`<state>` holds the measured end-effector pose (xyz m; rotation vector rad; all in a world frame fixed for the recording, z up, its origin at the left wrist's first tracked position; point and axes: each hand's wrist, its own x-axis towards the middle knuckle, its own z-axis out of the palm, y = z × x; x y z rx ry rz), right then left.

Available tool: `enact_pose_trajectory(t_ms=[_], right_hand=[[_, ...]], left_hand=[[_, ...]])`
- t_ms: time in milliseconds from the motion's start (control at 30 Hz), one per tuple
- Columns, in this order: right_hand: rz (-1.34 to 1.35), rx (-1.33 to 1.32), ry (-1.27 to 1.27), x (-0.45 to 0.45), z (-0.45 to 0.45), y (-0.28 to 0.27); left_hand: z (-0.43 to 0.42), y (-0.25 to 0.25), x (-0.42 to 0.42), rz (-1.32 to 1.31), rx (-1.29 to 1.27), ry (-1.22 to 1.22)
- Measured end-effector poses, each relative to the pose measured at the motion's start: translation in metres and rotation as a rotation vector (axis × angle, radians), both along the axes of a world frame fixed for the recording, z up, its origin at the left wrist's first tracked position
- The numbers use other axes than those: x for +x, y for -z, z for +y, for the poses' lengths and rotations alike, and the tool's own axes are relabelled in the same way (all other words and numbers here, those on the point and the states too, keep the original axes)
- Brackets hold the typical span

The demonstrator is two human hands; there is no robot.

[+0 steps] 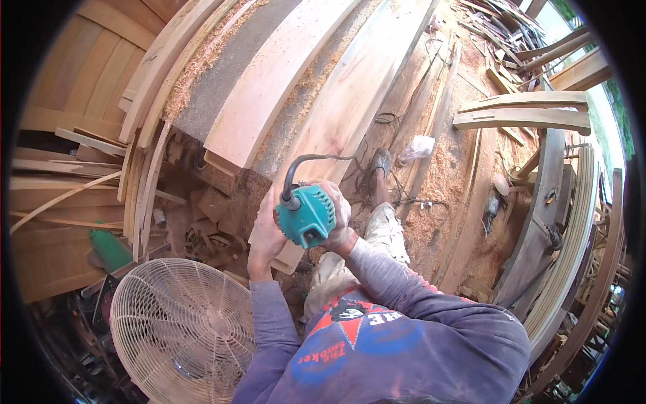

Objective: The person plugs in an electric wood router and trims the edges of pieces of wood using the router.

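Note:
A teal power tool with a black cord stands over the near end of a long pale board. Wrapped round the tool's left side is my left hand. My right hand grips its right side, fingers partly hidden behind the body. The tool's underside and its contact with the board are hidden. Beside this board, to the left, lies another thick plank on the grey, shaving-strewn bench top.
A large round fan stands at the lower left, close to my left arm. Curved boards lean at the left. Cords and a plastic bag lie on the shaving-covered floor. Timber pieces and another tool are at the right.

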<state>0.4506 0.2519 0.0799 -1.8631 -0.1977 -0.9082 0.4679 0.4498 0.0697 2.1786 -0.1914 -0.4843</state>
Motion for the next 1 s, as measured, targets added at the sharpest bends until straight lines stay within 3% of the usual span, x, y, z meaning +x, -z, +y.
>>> enact_pose_trajectory(t_ms=[100, 267, 367, 533, 633, 767, 1000], right_hand=[[-0.013, 0.052, -0.077, 0.001, -0.002, 0.002], [-0.032, -0.023, 0.074, 0.042, -0.029, 0.037], [0.005, 0.080, 0.165, 0.074, -0.053, 0.035], [0.062, 0.151, 0.298, 0.145, -0.110, 0.010], [-0.106, 0.197, 0.299, 0.185, -0.150, -0.008], [-0.119, 0.263, 0.257, 0.230, -0.196, -0.010], [0.063, 0.263, 0.230, 0.282, -0.246, -0.040]], left_hand=[[0.005, -0.008, -0.016, 0.016, -0.054, -0.028], [0.007, -0.008, -0.015, -0.034, 0.022, -0.029], [-0.004, -0.017, -0.015, 0.023, 0.047, -0.050], [-0.030, 0.003, -0.016, -0.212, 0.214, -0.149], [-0.033, 0.005, -0.017, -0.212, 0.201, -0.172], [-0.043, 0.004, -0.014, -0.188, 0.192, -0.156], [-0.144, 0.025, 0.020, -0.357, 0.118, -0.181]])
